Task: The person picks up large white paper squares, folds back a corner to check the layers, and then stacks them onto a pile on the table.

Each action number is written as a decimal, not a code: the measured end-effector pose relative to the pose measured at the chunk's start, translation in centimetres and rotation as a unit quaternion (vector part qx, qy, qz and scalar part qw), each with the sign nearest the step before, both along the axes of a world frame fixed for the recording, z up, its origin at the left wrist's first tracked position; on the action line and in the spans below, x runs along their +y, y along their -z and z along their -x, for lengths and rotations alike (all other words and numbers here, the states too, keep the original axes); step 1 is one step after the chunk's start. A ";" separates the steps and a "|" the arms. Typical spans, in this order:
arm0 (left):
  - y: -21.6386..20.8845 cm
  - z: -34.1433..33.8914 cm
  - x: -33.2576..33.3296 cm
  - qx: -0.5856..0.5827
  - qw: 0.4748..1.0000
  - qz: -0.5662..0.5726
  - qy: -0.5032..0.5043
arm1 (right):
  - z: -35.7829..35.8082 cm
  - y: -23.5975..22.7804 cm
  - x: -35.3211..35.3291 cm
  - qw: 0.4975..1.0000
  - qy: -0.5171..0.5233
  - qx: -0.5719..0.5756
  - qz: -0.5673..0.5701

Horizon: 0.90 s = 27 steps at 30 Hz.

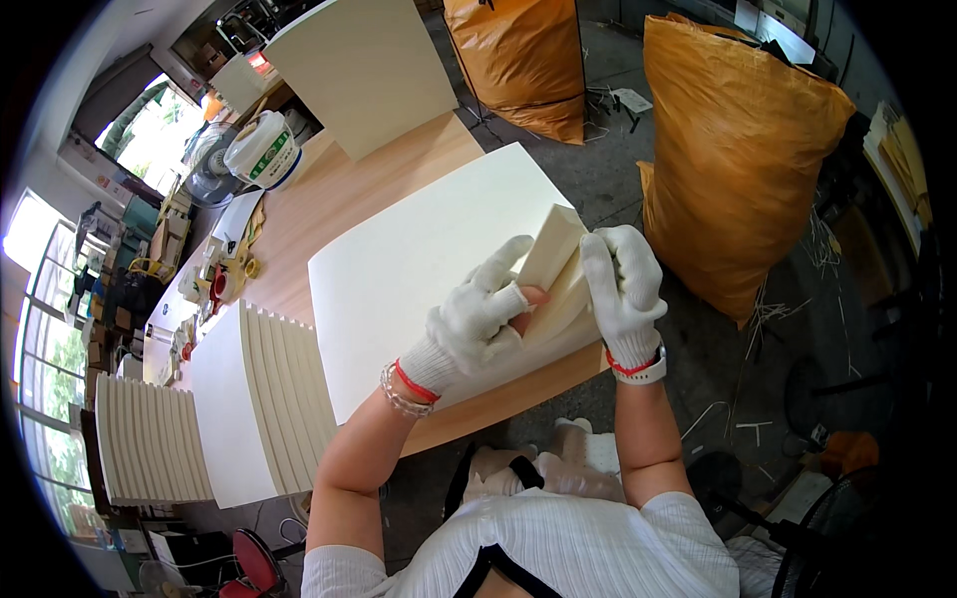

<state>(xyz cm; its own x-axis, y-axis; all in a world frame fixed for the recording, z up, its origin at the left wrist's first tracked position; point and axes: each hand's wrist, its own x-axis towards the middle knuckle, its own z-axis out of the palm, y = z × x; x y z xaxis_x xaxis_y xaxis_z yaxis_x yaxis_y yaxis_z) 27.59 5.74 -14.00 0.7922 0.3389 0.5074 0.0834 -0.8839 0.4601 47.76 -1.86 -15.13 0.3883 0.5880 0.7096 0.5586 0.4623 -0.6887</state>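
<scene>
A large white board (429, 259) lies flat on the wooden table in front of me. Along its right edge stands a cream folded board strip (550, 249); whether it is joined to the white board I cannot tell. My left hand (478, 311), in a white glove with thumb and fingertip bare, grips the strip from its left side. On the strip's right side, my right hand (623, 284), also gloved, has its fingers curled and pressed against the far part of its edge. The right fingertips are partly hidden.
Stacked white panels with thick ribbed edges (284, 369) stand at the left of the table (399, 159). Farther back are an upright cream panel (364, 75), a white bucket (262, 149) and tape rolls (219, 286). Bulging orange sacks (738, 149) stand on the floor beyond the table's right edge.
</scene>
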 end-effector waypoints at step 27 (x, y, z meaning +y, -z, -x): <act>-0.7 0.2 -0.4 0.018 0.997 0.073 -0.008 | 0.1 0.4 0.0 0.999 -0.006 0.043 -0.002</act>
